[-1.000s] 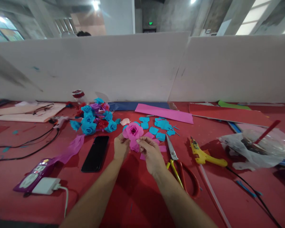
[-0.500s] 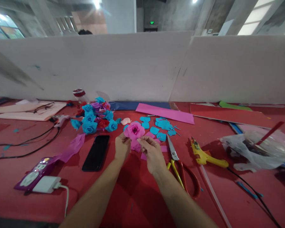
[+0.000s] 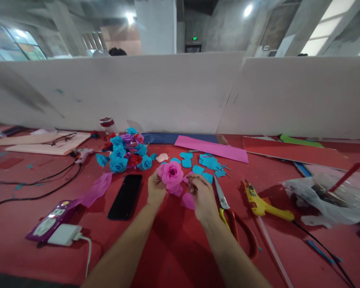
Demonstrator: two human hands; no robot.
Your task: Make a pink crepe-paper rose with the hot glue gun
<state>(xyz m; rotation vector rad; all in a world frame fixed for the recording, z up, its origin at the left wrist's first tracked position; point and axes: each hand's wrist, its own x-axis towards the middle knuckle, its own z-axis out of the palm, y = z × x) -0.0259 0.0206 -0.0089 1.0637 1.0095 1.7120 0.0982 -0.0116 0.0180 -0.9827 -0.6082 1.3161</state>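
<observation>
Between the fingers of my left hand (image 3: 156, 188) is a pink paper rose (image 3: 172, 173), its layered petals open and facing up toward me. Just to its right, my right hand (image 3: 202, 194) has its fingertips pinched together at a pink paper petal (image 3: 187, 176). The fingers partly cover the contact. Another pink petal (image 3: 188, 201) lies on the red tabletop below those fingertips. Cut blue paper petals (image 3: 209, 162) are scattered beyond both hands. Scissors (image 3: 223, 198) with red and yellow handles lie close to the right wrist.
Left are a bunch of paper roses (image 3: 119, 153), a phone (image 3: 125, 197) and a purple power strip (image 3: 49, 224) with a white charger. A yellow glue gun (image 3: 265, 206) and a bagged cup (image 3: 333, 192) lie right. A pink paper strip (image 3: 211, 149) lies behind, before a white partition (image 3: 138, 92).
My right hand has moved off the rose, slightly right, to the pink petals beside it. My left hand still holds the rose. The view has tilted up a little.
</observation>
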